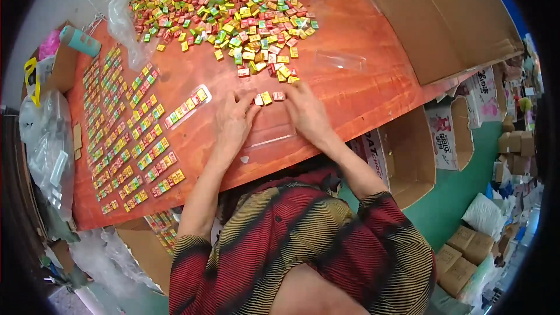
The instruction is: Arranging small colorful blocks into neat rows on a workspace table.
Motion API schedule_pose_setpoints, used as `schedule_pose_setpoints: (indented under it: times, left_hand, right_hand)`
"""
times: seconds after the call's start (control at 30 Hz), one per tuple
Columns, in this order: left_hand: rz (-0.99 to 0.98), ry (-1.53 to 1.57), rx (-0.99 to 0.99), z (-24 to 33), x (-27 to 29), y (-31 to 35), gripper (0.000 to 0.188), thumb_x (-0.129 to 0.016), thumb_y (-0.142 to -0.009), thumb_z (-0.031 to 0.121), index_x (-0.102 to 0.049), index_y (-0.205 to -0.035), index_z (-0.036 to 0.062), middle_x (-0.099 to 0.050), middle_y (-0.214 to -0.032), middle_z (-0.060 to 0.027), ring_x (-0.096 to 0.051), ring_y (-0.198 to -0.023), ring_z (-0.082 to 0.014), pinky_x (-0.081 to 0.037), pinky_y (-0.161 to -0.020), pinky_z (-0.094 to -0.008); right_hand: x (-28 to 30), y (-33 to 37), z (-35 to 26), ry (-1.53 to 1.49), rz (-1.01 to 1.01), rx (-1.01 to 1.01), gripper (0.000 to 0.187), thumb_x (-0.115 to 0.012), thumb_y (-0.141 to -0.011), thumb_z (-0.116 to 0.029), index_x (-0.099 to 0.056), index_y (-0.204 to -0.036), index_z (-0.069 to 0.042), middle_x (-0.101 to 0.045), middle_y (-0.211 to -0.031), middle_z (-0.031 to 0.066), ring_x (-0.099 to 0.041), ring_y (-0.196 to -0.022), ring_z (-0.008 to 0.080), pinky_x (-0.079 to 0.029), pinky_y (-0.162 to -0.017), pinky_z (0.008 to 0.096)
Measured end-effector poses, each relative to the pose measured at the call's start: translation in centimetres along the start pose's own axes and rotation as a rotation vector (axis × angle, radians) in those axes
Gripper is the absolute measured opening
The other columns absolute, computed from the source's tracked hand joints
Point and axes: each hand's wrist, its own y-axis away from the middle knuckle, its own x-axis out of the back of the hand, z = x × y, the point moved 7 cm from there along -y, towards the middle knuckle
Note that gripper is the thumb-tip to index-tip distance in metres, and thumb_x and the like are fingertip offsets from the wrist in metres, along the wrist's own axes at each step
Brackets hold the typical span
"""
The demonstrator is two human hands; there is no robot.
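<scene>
Nearest us: our striped red and olive top (303,245) fills the 6 o'clock edge, forearms reaching up to an orange-red table (361,70).
Left hand (233,122): flat, fingers loosely spread, fingertips touching a short row of small squares (267,98); nothing gripped.
Right hand (306,111): flat just beside the row's other end, fingers narrow together, seemingly herding pieces into line.
Clear sleeve (269,137): lies between our hands, appears empty, likely kept close for filling.
Loose pile (221,6): mixed red, yellow and green squares at 12 o'clock on clear plastic sheet.
Filled strips (125,134): clear packs in rows at 9 o'clock, each holding several squares.
Cardboard boxes (408,151): open at 3 o'clock; contents unseen.
</scene>
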Motion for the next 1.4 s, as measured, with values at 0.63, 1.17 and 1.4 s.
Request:
schedule_pose_setpoints:
  times: [0.63,1.17,1.4]
  left_hand:
    - [-0.02,-0.024,-0.05,0.3,-0.2,0.1,0.031,-0.069,-0.072,0.017,-0.063,-0.101,0.0121,-0.053,-0.083,-0.0096,-0.056,-0.077,-0.0274,-0.046,-0.065,-0.0373]
    - [0.019,0.015,-0.124,0.8,-0.6,0.0,0.028,-0.069,-0.071,0.02,-0.064,-0.097,0.0117,-0.051,-0.084,-0.0101,-0.055,-0.078,-0.0267,-0.045,-0.065,-0.0378]
    - [0.019,0.011,-0.112,0.9,-0.4,-0.3,0.029,-0.069,-0.072,0.02,-0.064,-0.099,0.0113,-0.051,-0.084,-0.0108,-0.055,-0.078,-0.0276,-0.045,-0.065,-0.038]
  right_hand:
    - [2.6,0.0,0.9,0.25,0.117,-0.036,0.028,-0.057,-0.08,-0.013,-0.053,-0.107,-0.005,-0.053,-0.093,0.013,-0.055,-0.085,0.031,-0.047,-0.066,0.038]
    - [3.0,-1.3,1.2,0.348,0.124,-0.086,0.022,-0.063,-0.077,-0.019,-0.055,-0.091,-0.004,-0.053,-0.08,0.0127,-0.056,-0.074,0.0295,-0.046,-0.058,0.0393]
    - [1.2,-2.8,1.7,0.381,0.148,0.022,0.02,-0.063,-0.075,-0.018,-0.054,-0.087,-0.004,-0.053,-0.08,0.0121,-0.054,-0.073,0.0295,-0.044,-0.059,0.0398]
